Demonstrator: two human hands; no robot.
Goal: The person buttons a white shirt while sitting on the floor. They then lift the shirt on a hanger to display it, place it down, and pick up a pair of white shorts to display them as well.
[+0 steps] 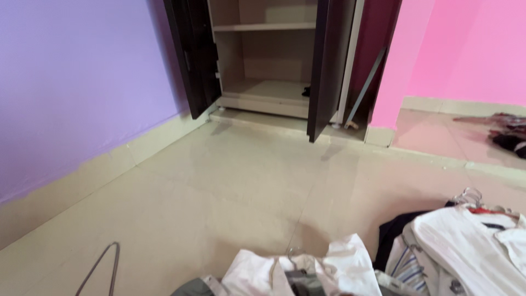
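**Clothes heaped on a tiled floor before an open wardrobe**

The view looks down and across a room with a pale, glossy tiled floor [235,181]. Neither of the person's hands appears in the picture, so whether they are spread, pressed together or pinching anything cannot be told.

Nearest the viewer, at the bottom edge, lies a crumpled white shirt [307,268] with a grey garment [194,288] just beside it on the left. To the right sits a pile of white shirts [471,246], some striped, resting on top of a dark garment [397,227]. Metal hanger hooks [470,195] poke out from the top of this pile. At the bottom left, well apart from the clothes, a thin wire hanger [104,266] lies on the floor, partly cut off by the edge of the picture.

At the far side of the room stands a wardrobe [263,55] with dark brown doors [323,71] swung open. Its pale wooden shelves look nearly bare; one small dark object [307,91], too small to identify, sits on the lowest shelf. The wall on the left is lilac [82,82], and the wall on the right is bright pink [471,49]. In the far right corner, a few more dark clothes [507,137] lie on the floor.
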